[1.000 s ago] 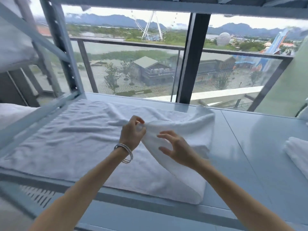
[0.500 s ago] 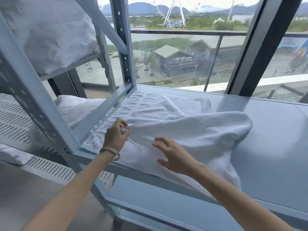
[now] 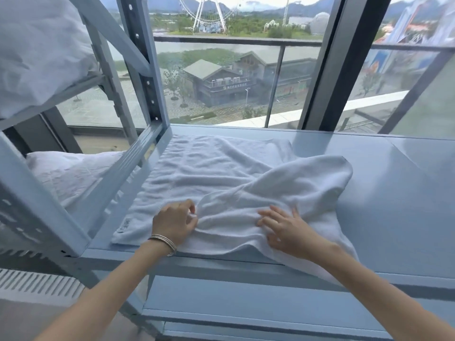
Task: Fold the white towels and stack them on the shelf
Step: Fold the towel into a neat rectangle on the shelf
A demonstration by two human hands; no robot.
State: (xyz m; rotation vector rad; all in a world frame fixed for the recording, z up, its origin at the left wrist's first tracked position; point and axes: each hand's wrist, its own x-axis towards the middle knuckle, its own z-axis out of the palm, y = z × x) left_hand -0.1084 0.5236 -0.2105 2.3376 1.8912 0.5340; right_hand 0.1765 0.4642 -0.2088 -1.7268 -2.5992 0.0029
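Your left hand (image 3: 176, 223) pinches a corner of the white towel (image 3: 211, 173), fingers curled round the fold near the front edge, bracelet (image 3: 163, 243) on the wrist. Your right hand (image 3: 286, 230) lies flat, fingers straight and spread, pressing the doubled layer down. It grips nothing, it only smooths.

The towel lies on the pale blue shelf surface (image 3: 398, 193), its left edge just beside the rack's side rail (image 3: 128, 166). The right half is thrown over toward the left, but crookedly. The folded flap bunches in a hump on the right, and a tail of cloth hangs over the front lip below your right wrist.

The towel's long axis looks to run left to right along the shelf, its short side pointing away toward the window (image 3: 221, 82). The fold line is skewed, slanting from the far left to the near right.

Here is the risk. Press now and I think you set that slant in, so the corners will not meet. The overhanging tail may drag the whole towel off the front edge if your right hand lifts. Pull hard with the left pinch and the lower layer may wrinkle against the rail. More linen (image 3: 73, 173) sits on the neighbouring rack, well to the left.
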